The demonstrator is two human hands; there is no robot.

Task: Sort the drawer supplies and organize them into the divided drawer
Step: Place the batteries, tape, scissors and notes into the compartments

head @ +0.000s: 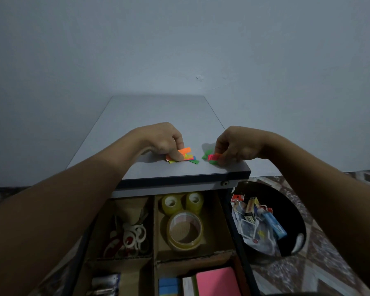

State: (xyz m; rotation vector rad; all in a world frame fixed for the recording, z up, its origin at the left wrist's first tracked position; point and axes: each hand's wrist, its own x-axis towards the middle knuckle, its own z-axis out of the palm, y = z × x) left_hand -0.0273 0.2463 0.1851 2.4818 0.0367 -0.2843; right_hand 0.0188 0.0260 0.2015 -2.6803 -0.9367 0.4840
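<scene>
our left hand (pixel 168 143) pinches the fanned neon flags (pixel 186 155) down on the desk (pixel 158 112). our right hand (pixel 235 146) pinches a pink flag bundle (pixel 212 157) just beside them. below, the divided drawer (pixel 154 231) holds scissors (pixel 129 236), tape rolls (pixel 185 229) and sticky notes (pixel 218 280).

**Three Tapes, Two Flag Heaps**

Three tape rolls: two small rolls (pixel 171 203) and one large roll (pixel 185 230). Two heaps of coloured flags: left heap (pixel 185 150), right heap (pixel 212 157). Two hands: left hand (pixel 165 139), right hand (pixel 233 146). One black bin (pixel 283 196). Scissors (pixel 129 236): at least two pairs, tangled, exact count unclear.
</scene>
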